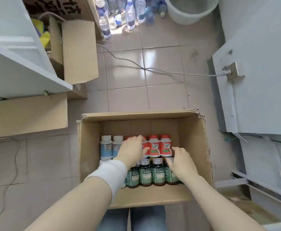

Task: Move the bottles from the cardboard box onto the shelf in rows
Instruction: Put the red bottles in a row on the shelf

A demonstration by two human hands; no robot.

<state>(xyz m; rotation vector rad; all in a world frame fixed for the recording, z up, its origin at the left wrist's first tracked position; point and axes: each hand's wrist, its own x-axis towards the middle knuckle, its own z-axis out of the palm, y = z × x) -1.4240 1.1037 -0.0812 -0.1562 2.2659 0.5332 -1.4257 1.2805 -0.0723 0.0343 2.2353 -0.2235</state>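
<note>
Floor [161, 97]: we see open tiles beyond both hands.
Cardboard box [191, 147]: open-topped, walls around both hands.
Bottles [154, 174]: upright rows inside it, under our hands, labelled green, red and pale blue.
Left hand [133, 150]: grips a red bottle [145, 145].
Right hand [182, 162]: fingers bent at the rows' right end; we cannot tell whether it grips.

Box [89, 147] top open; bottles [153, 147] packed tight inside.

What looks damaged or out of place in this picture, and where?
The cardboard box has a torn, ragged rim at its far right corner and down its right edge. A cable trails loose across the floor tiles from the wall socket. Some water bottles at the far end lie toppled.
</note>
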